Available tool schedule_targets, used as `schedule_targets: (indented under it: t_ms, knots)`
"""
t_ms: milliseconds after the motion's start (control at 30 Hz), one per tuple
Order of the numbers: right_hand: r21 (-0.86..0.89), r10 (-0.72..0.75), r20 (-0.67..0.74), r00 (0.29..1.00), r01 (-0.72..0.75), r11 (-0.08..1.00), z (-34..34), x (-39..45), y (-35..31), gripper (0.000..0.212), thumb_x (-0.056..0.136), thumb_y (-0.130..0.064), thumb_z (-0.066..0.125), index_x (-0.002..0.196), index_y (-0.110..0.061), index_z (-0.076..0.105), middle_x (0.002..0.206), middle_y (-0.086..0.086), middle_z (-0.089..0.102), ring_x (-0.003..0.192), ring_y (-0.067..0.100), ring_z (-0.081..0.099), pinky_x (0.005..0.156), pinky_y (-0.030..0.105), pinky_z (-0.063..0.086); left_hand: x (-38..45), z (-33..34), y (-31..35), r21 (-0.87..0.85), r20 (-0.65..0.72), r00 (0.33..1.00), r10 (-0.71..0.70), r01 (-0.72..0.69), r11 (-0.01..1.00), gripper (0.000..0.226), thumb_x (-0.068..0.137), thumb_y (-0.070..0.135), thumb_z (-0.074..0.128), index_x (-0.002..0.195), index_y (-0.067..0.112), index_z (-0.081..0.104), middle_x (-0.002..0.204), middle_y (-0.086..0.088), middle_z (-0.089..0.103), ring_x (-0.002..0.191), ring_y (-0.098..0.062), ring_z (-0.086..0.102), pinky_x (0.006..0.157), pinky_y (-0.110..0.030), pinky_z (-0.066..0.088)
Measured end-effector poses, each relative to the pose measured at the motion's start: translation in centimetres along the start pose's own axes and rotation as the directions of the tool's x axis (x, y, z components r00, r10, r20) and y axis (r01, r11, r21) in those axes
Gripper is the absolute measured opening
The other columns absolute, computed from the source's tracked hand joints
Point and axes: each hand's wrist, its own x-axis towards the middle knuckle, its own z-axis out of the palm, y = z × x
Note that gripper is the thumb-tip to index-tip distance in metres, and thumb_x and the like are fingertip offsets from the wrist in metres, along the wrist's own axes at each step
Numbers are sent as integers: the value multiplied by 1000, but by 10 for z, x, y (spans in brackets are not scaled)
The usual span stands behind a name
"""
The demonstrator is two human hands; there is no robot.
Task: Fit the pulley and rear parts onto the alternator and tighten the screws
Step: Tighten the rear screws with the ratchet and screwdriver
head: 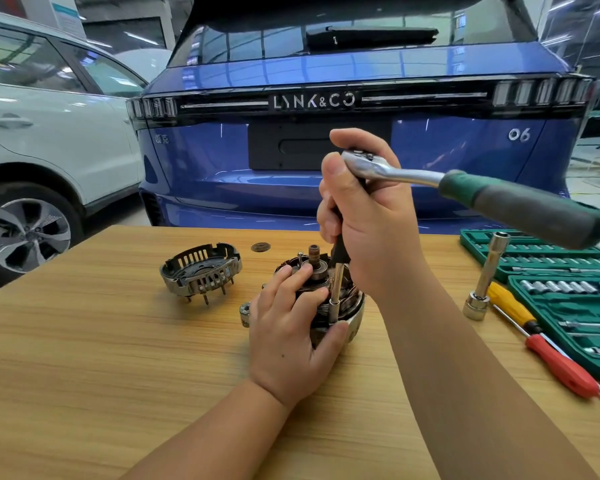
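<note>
We see the alternator (326, 299) standing on the wooden table (118, 358), shaft (314, 255) pointing straight up, so its long axis runs vertical. Left hand (291, 341) wraps it from the near side: fingers curled over the top beside the shaft, thumb pressed on the lower metal rim. Right hand (368, 216) sits directly above the alternator, fist closed around the black extension bar just under the ratchet (430, 178) head. The bar drops vertically out of the fist to a slim chrome socket (336, 289) whose tip meets the alternator's edge, just right of the left fingers. Ratchet handle sticks out roughly level to the right of the right hand, green-and-black grip toward the camera side. Left of the left hand, apart from it, lies the slotted rear cover (201, 271), open side up, studs down. Just beyond the alternator sits a small round washer-like piece (260, 247). Right of the right forearm: a long chrome socket (485, 278) standing tilted, a yellow screwdriver (510, 303), a red screwdriver (561, 368), and the green socket case (568, 296). Behind the table, a blue car (326, 81) and a white car (49, 116).
</note>
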Motion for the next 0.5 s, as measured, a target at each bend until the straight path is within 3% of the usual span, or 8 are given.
schedule_targets:
  t_ms: [133,233,367,500]
  knots:
    - [-22,-20,37,999,21,1000,0,-1,-1,15,102,-9,55,114,-19,55,68,6,46,46,18,37,43,33,33,0,1,0,3,0,1000,6,-6,1000,50,86,52,53,111,15,74,141,-7,57,140,-33,42,102,-64,40]
    - [-29,-41,53,998,43,999,3,-2,-5,16,102,-8,55,113,-19,55,72,11,45,48,30,30,44,36,31,-2,0,0,9,-7,1000,8,-7,1000,50,86,52,53,112,14,73,141,-8,57,140,-34,42,102,-65,40]
    - [9,-101,41,994,100,995,0,-2,-18,15,101,-9,55,112,-19,54,73,12,44,46,18,38,43,29,35,-2,-2,6,21,23,999,-42,41,999,52,86,54,52,118,18,71,145,-6,54,144,-31,36,104,-66,38]
    - [-14,-152,47,987,152,988,-3,0,-25,15,100,-8,55,111,-19,55,71,4,46,46,21,35,43,31,35,-9,-5,9,12,105,993,-56,55,998,58,86,61,52,137,35,48,160,2,33,153,-23,16,114,-63,27]
